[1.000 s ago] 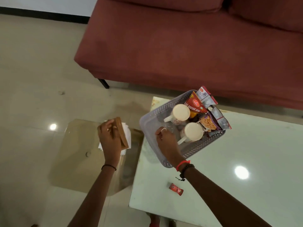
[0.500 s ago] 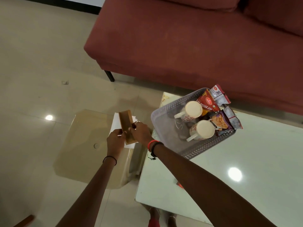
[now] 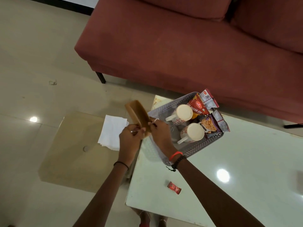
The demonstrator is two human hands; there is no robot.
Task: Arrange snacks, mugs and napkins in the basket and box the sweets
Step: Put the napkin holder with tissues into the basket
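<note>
My left hand [image 3: 129, 141] and my right hand [image 3: 159, 131] both grip a small brown cardboard box [image 3: 138, 117], held tilted in the air between the two tables. A grey perforated basket [image 3: 185, 152] stands on the white table [image 3: 229, 185]. Inside it lie two cream mugs [image 3: 183, 113] [image 3: 195, 131] on their sides, with several snack packets [image 3: 207, 112] leaning at its far right end. A stack of white napkins [image 3: 111, 131] lies on the low glass table [image 3: 72, 153], just left of my left hand. One red wrapped sweet [image 3: 174, 189] lies on the white table near its front edge.
A dark red sofa [image 3: 180, 46] stands behind the tables, its black leg [image 3: 100, 77] on the tiled floor. A gap of floor separates the glass table from the white one. My feet [image 3: 152, 220] show below the white table's front edge.
My right hand left the basket and came to the brown box, which both hands now hold. The box has been lifted off the napkin stack and moved right, toward the basket.
</note>
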